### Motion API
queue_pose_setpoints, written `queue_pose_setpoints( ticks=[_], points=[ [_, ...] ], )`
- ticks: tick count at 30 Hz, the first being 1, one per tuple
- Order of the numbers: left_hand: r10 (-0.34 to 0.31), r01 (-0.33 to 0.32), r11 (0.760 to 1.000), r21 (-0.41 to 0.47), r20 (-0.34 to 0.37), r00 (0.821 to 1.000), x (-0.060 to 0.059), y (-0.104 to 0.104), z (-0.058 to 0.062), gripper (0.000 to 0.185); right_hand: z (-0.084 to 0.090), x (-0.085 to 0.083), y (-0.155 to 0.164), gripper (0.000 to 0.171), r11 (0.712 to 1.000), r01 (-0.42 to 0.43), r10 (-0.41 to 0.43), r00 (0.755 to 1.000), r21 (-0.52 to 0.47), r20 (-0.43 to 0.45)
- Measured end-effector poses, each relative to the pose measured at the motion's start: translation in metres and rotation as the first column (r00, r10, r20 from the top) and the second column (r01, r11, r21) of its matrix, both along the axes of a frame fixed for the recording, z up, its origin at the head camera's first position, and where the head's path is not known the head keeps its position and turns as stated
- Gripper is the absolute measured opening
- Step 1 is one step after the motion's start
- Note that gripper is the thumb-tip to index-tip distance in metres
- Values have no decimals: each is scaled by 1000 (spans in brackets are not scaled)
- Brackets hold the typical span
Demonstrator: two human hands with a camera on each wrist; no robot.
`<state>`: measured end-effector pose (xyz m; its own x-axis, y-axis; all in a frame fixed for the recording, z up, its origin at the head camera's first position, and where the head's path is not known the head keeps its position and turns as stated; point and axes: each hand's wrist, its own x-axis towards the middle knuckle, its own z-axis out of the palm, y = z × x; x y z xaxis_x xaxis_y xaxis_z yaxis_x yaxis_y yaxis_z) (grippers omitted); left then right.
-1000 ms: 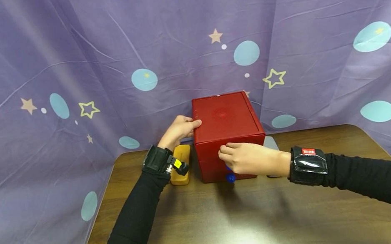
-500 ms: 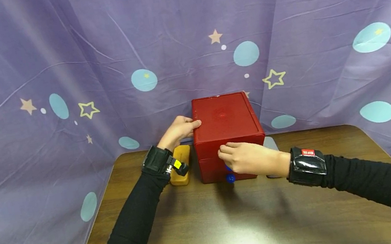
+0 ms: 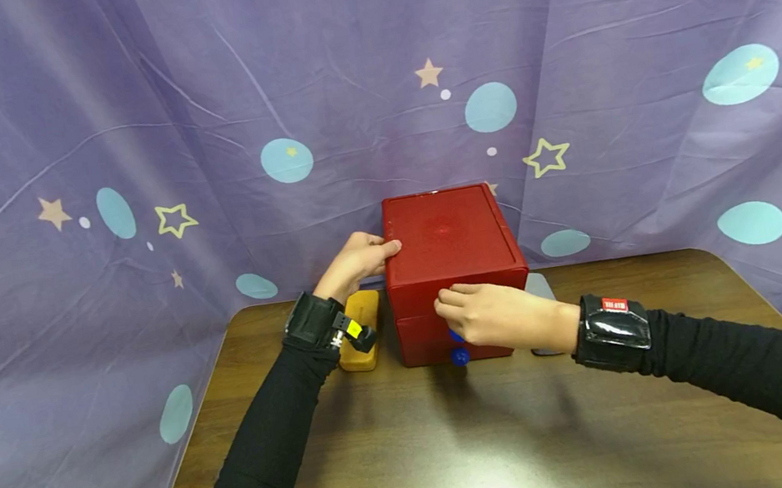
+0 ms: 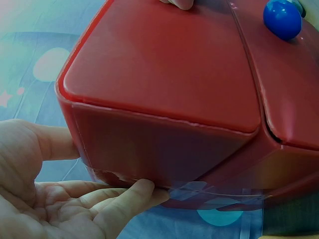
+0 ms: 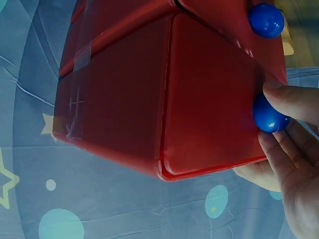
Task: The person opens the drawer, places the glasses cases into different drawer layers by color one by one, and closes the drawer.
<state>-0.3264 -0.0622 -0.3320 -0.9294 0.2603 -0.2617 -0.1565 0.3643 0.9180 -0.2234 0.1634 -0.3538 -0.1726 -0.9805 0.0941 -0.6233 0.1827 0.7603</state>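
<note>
A red box-shaped chest with two stacked drawers (image 3: 444, 232) stands at the back of the table. My left hand (image 3: 356, 262) holds its upper left side, the thumb on the top edge and the fingers lying along the side wall. In front, my right hand (image 3: 496, 317) is at the upper drawer. The right wrist view has the thumb and fingers pinching that drawer's round blue knob (image 5: 270, 115). Beneath it, the lower drawer's blue knob (image 3: 460, 356) is untouched. Both drawers look closed. From the head view, my right hand covers the upper knob.
A yellow, long block-like object (image 3: 359, 333) lies left of the chest, partly behind my left wrist. A flat grey object (image 3: 539, 286) shows at its right. Behind the wooden table (image 3: 423, 458) hangs a purple patterned curtain (image 3: 332, 50).
Both hands keep their places on the chest. The whole head view has shifted very slightly; nothing else visibly differs.
</note>
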Motion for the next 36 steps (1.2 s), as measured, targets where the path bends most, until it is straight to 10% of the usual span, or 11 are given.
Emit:
queue_pose_setpoints(
  ticks=[19, 28, 36],
  points=[
    [4, -4, 1000, 8, -12, 1000, 1, 0, 0, 38, -6, 0, 0, 11, 999, -12, 11, 999, -38, -31],
    [6, -6, 1000, -7, -16, 1000, 1, 0, 1, 38, 2, 3, -1, 14, 996, 28, -19, 995, -86, 101],
    [-1, 1, 1000, -26, -3, 1000, -1, -1, 1, 40, 19, 8, -2, 19, 972, 170, -80, 890, -164, 449]
  ],
)
